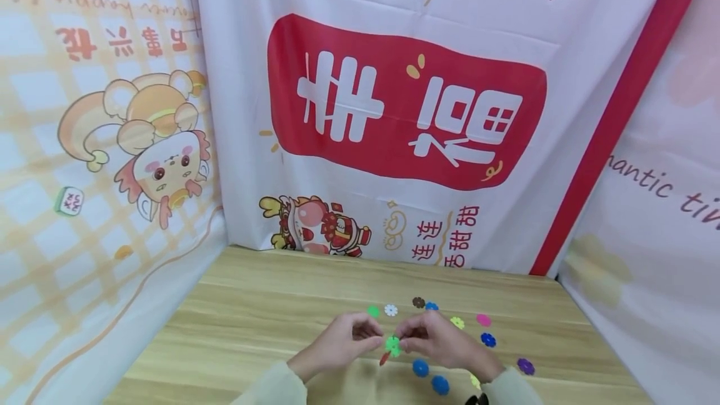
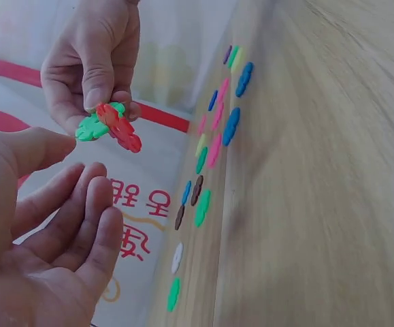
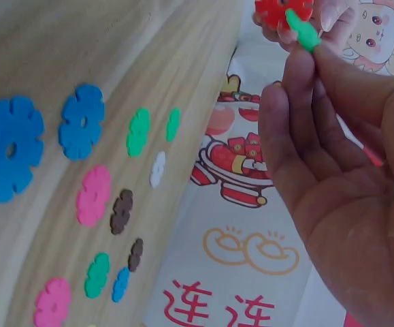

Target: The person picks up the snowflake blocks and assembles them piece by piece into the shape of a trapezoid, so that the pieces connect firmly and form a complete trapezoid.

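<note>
My right hand pinches a green flower-shaped plastic flake joined to a red flake, just above the wooden table. In the left wrist view the right hand grips the green flake and red flake between thumb and fingers. My left hand lies close beside them with relaxed fingers and holds nothing; in the head view the left hand nearly meets the pair. The right wrist view shows the right hand under the green flake and red flake.
Several loose flakes lie on the table beyond and right of the hands: blue ones, a purple, a pink, a white, a brown. Printed cloth backdrops close the table off at the back and both sides.
</note>
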`<state>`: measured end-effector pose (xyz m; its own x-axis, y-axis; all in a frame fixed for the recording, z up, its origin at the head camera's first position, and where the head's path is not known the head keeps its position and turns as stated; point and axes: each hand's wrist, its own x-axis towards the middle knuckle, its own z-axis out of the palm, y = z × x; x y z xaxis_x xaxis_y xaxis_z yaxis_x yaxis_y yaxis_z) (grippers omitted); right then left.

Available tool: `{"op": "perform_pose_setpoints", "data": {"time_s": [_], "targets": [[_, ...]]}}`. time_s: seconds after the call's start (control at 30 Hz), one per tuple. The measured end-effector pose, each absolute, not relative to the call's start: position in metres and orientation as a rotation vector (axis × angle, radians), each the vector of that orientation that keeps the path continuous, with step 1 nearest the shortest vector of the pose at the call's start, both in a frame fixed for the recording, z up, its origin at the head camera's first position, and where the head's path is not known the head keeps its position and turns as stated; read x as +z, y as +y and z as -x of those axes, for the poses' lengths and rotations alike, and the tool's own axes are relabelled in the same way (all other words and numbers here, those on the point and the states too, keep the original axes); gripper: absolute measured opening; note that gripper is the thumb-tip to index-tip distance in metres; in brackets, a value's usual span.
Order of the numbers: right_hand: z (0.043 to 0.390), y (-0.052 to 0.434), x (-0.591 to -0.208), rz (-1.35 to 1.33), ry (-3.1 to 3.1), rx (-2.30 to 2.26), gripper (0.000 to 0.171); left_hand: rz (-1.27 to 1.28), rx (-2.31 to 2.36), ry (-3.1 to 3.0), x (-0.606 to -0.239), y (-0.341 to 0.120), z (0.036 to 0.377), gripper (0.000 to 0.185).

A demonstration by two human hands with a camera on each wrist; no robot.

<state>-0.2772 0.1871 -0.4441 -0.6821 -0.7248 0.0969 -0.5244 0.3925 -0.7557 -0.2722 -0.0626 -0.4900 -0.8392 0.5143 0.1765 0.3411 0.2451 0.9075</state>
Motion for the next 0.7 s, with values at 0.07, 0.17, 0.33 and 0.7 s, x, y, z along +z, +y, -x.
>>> {"op": "perform_pose_setpoints", "data": {"time_s": [0.07,0.17,0.33,0.7], "targets": [[0.279,0.187,-0.442,1.118,2.396,-1.149,0.012,-0.788,1.655,2.290,-0.489,-0.059,0.275,0.020],[0.281,0.187,-0.442,1.123,2.402,-1.117,0.011,-0.784,1.650,2.257,-0.489,-0.054,0.277,0.018],[0.285,0.186,-0.442,1.130,2.424,-1.095,0.010,-0.792,1.645,2.234,-0.488,-0.049,0.278,0.016],[0.289,0.203,-0.445,1.156,2.582,-0.903,0.009,-0.664,1.700,2.210,-0.495,-0.058,0.276,0.015]]}}
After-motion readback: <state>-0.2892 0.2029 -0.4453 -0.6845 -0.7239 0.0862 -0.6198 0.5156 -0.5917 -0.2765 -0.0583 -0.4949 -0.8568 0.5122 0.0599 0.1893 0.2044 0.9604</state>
